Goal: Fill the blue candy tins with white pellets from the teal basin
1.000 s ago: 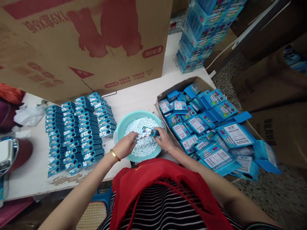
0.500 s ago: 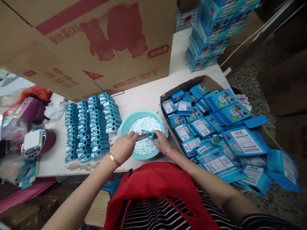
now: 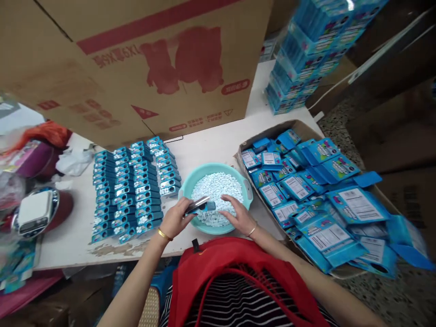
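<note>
Sm. blue box [image 3: 210, 206] over teal basin [image 3: 208, 169] of white pellets [image 3: 220, 182], gripped in L hand [image 3: 174, 220] w/ metal scoop [image 3: 200, 203]. R hand [image 3: 240, 218] open, nr box. Box rows [image 3: 147, 190] on desk [image 3: 214, 141] to L; carton [image 3: 300, 129] w/ blue boxes [image 3: 295, 186] to R.

Soft light dims toward the blurred right

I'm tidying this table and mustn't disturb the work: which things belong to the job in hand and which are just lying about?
Seem to belong:
metal tool and small blue box, in the left hand
teal basin of white pellets
rows of blue boxes
larger blue boxes

Likely lying about:
crumpled white plastic
orange bundle
</note>
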A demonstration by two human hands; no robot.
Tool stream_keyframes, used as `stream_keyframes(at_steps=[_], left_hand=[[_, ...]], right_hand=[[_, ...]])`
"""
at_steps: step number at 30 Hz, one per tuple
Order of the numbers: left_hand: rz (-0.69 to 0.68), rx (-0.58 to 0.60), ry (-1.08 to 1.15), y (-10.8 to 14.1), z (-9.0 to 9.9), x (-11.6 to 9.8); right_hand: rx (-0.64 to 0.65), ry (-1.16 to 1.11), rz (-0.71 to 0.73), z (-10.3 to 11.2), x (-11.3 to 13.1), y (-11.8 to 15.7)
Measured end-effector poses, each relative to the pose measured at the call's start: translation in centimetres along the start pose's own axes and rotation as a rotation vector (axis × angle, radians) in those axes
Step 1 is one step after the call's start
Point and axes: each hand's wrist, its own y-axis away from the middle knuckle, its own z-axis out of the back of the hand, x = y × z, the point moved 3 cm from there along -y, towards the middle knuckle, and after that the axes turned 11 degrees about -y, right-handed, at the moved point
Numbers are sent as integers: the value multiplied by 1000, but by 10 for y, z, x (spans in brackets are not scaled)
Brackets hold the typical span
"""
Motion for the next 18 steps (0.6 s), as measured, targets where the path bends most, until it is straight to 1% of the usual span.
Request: stream_keyframes(at_steps=[2,4,6,8,10,14,16,18], left_hand=[[76,-91,6,18,12,30],[145,-152,-4,32,21,62],[210,-164,-25,37,23,92],[260,-152,-32,34,21,115],[297,-149,-24,28,20,130],[360,-162,-17,19,22,145],[393,-153,-13,20,21,155],[429,-79,-11,22,13,169]], right_hand=[[-98,32,-61,9,3,-1],[-196,85,-108,22,6,-1],[-286,147,-137,38,7,0],[-368,208,-160,56,7,3],[-454,275,-180,76,7,9],[-596,407,-217,120,11,24],[-623,463,-223,144,12,28],[-637,536,-210,173,11,29]])
